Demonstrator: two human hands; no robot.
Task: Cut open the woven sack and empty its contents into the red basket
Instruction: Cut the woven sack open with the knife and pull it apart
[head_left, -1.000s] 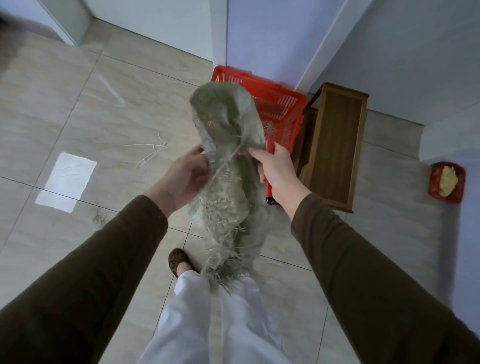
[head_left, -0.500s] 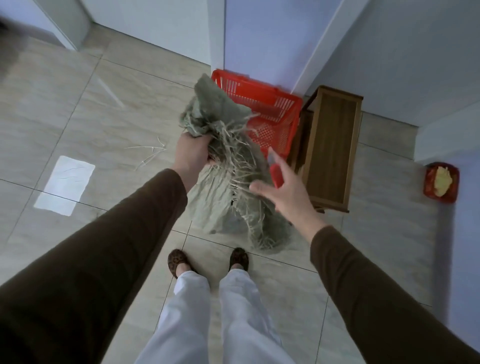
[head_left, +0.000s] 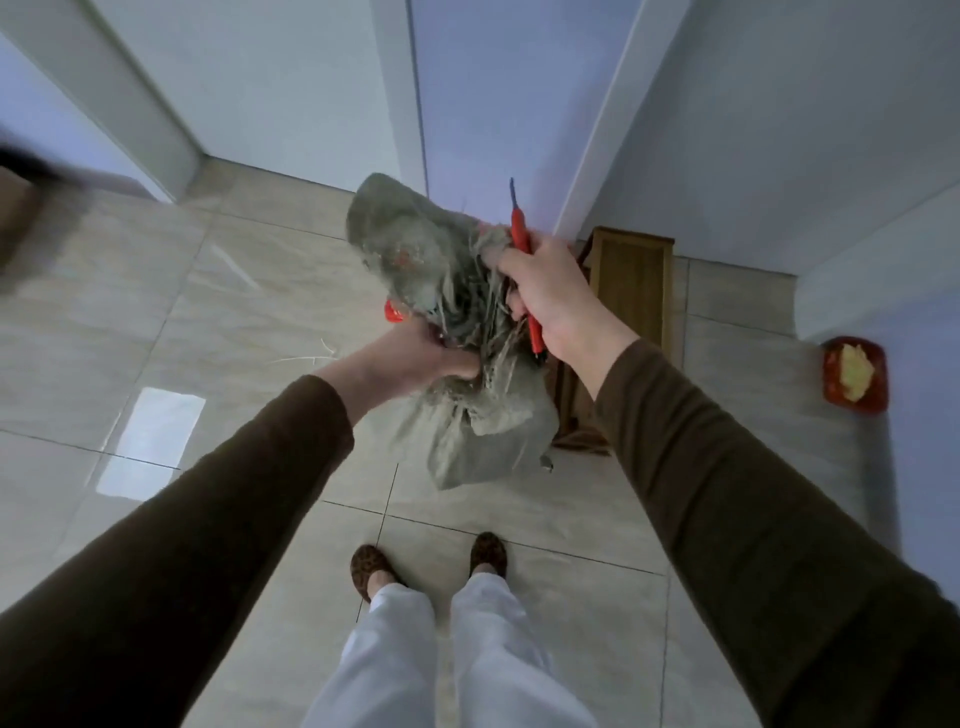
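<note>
We hold the woven sack (head_left: 447, 322) up in the air in front of us, over the tiled floor (head_left: 218, 312), with both arms in brown sleeves reaching forward. Our left hand (head_left: 415, 358) grips the sack from below, its fingers curled into the bunched grey-green cloth near the middle, where loose frayed strands stick out. Our right hand (head_left: 550, 296) closes on the sack's right side and at the same time holds a red-handled cutter (head_left: 522, 249), whose blade points up and away from us; the lower end of the handle shows below the palm. The sack is crumpled, its upper part bulging to the left and its lower corner hanging down toward our feet.

The red basket (head_left: 393, 312) stands on the floor behind the sack and is almost wholly hidden by it; only a small red corner shows at the sack's left edge, just above our left hand. We cannot tell from here whether anything lies in it. A wooden stool (head_left: 631, 280) stands just beside the sack on the right, against the wall. Farther right, near the corner, a red dish (head_left: 854, 375) with something pale yellow sits on the floor. A few loose strands (head_left: 311, 356) lie on the tiles left of our left wrist. Our slippers (head_left: 371, 569) and white trousers show below.
</note>
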